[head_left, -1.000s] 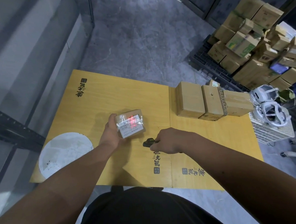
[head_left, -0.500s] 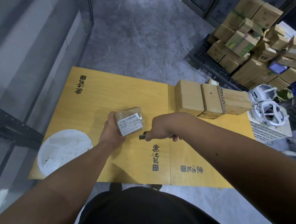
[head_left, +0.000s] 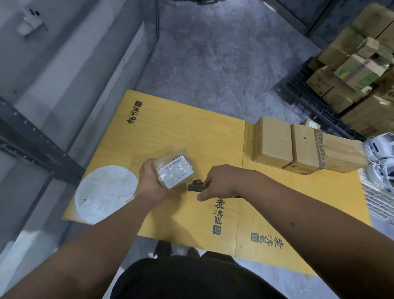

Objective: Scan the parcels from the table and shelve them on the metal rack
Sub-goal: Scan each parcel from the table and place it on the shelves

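Yellow wood-grain boards with black printed characters form the table [head_left: 190,131], and both hands work just above its near half. The left hand [head_left: 150,184] curls its fingers round a small brown parcel wrapped in clear tape [head_left: 173,171], tilting it so the white barcode label faces up and toward the right hand [head_left: 219,182]; that angle looks chosen to present the label for reading. The right hand is closed round a small black handheld scanner [head_left: 196,186], whose nose sits just beside the parcel's near edge, pointing toward the label. No scan light shows on the label, so whether this parcel is already read I cannot tell.

Left of the hands, a round white disc [head_left: 105,193] lies flat on the table. Farther back on the right, three plain cardboard boxes [head_left: 303,151] stand touching in a row, probably waiting their turn. Beyond the table's right edge a white plastic basket [head_left: 381,203] holds white strapped items [head_left: 390,166]. On the left stands the grey metal rack [head_left: 27,135], where the parcel should go.
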The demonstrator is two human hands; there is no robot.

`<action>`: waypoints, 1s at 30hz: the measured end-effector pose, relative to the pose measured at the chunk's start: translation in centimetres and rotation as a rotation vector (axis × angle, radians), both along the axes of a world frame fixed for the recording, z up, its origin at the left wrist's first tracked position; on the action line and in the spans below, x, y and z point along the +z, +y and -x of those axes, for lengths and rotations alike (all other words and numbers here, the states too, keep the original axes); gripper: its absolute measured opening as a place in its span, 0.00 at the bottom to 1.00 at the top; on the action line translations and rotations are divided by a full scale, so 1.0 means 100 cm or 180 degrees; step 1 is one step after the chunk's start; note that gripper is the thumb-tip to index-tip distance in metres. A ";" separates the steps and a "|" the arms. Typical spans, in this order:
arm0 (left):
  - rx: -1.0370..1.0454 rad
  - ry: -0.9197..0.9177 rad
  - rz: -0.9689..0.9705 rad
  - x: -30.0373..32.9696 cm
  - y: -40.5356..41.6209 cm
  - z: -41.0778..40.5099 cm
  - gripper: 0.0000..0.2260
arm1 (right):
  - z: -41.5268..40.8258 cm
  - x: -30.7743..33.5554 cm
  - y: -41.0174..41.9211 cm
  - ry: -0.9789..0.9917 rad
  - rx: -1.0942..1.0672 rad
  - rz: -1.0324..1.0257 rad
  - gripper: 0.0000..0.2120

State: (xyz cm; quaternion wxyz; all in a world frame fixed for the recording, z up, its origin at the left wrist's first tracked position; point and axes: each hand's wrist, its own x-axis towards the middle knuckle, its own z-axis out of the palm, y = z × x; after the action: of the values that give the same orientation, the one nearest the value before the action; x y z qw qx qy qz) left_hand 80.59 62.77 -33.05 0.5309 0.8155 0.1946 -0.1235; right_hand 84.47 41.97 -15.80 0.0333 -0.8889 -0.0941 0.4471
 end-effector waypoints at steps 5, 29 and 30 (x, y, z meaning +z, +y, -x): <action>0.0658 -0.0019 -0.0298 0.017 0.030 0.055 0.48 | 0.002 -0.024 0.016 -0.0188 0.0763 -0.0300 0.22; 0.3612 -0.0175 -0.1628 0.139 0.207 0.402 0.53 | 0.186 0.049 0.316 -0.1337 0.4741 -0.1498 0.35; 0.3595 -0.0183 -0.1620 0.140 0.221 0.407 0.53 | 0.194 0.050 0.329 -0.1388 0.4737 -0.1509 0.35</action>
State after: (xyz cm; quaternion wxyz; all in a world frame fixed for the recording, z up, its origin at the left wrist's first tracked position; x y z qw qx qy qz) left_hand 39.91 84.87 -19.04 0.3082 0.6906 0.6051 0.2488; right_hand 65.08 74.92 -10.84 -0.1045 -0.6300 -0.7573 0.1370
